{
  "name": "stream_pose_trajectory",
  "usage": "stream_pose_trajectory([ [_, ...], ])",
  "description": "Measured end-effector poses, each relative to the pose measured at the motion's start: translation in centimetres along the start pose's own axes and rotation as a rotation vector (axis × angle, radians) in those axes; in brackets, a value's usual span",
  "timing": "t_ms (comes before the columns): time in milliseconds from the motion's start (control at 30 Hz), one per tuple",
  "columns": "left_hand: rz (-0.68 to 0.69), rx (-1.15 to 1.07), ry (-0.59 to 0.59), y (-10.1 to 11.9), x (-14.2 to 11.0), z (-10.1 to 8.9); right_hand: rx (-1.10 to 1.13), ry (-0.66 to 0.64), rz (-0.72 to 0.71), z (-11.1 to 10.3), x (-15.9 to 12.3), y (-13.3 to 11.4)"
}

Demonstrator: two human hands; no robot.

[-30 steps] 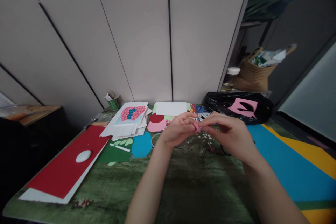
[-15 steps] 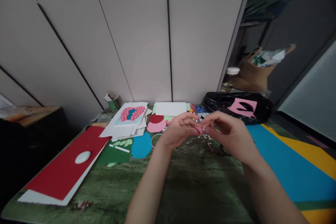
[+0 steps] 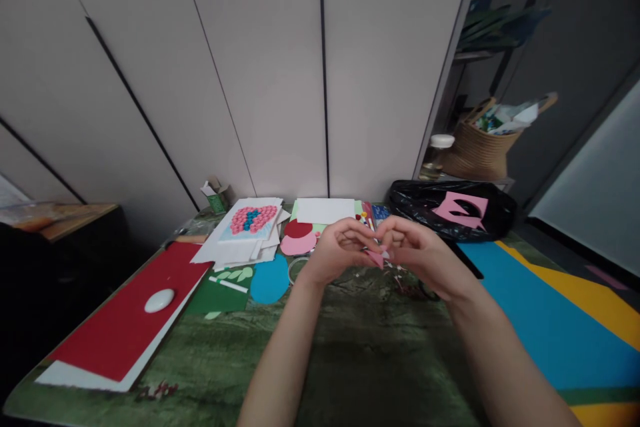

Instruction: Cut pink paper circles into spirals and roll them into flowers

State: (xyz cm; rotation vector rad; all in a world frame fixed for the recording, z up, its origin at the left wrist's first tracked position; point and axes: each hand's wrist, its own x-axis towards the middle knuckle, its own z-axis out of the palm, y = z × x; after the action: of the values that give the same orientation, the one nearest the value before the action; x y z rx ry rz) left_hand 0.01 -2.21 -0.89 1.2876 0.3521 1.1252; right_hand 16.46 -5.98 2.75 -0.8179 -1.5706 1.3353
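A small piece of pink paper [image 3: 376, 258] is pinched between both hands above the table's middle; its exact shape is mostly hidden by the fingers. My left hand [image 3: 341, 250] is closed on its left side, thumb below and fingers curled over. On the other side, the fingertips of my right hand [image 3: 417, 250] meet those of the left and grip the same paper. Just beyond the left hand lie a pink paper oval [image 3: 299, 243] and a dark red one [image 3: 298, 229]. A blue paper shape [image 3: 270, 279] rests left of the left wrist.
Red card [image 3: 125, 320] with a white mouse-like object [image 3: 159, 301] covers the table's left. Behind it are stacked white sheets with a pink-and-blue dotted picture [image 3: 253, 219]. Blue card [image 3: 545, 320] lies at right, near a black plastic bag [image 3: 415, 203] holding a cut pink sheet [image 3: 461, 209].
The fingers of both hands have bent further around the pink paper, and its lower tip now points down below them. The view has tilted slightly.
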Motion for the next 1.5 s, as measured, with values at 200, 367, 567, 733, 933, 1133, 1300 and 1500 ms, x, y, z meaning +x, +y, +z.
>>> stream_pose_trajectory([
  [200, 0.001, -0.205, 0.033, -0.2, 0.3, -0.2, 0.055, 0.052, -0.016, 1.0, 0.2, 0.0],
  [367, -0.028, -0.319, 0.015, 0.1, 0.3, 0.2, -0.134, 0.183, -0.105, 1.1, -0.1, -0.7],
  [567, -0.049, -0.461, 0.046, -0.3, 0.3, 1.4, -0.181, 0.128, -0.137, 0.6, -0.6, -0.7],
  [733, -0.087, -0.467, 0.046, -0.4, 0.4, 1.4, -0.382, 0.320, -0.285, 0.3, -1.0, -0.5],
  [933, -0.165, -0.390, -0.027, -0.2, 0.4, 1.1, -0.871, 0.299, -0.640, -0.3, -1.9, -0.7],
  [1133, -0.173, -0.396, -0.071, 0.0, 0.5, 0.9, -1.122, 0.233, -0.671, -0.9, -2.1, -0.3],
  [1300, -0.191, -0.372, -0.058, -0.1, 0.6, 0.8, -1.127, 0.180, -0.556, -0.8, -1.9, -0.5],
  [1500, -0.194, -0.311, -0.055, -0.5, 0.8, 0.3, -1.049, 0.144, -0.367, -0.4, -1.6, -0.8],
])
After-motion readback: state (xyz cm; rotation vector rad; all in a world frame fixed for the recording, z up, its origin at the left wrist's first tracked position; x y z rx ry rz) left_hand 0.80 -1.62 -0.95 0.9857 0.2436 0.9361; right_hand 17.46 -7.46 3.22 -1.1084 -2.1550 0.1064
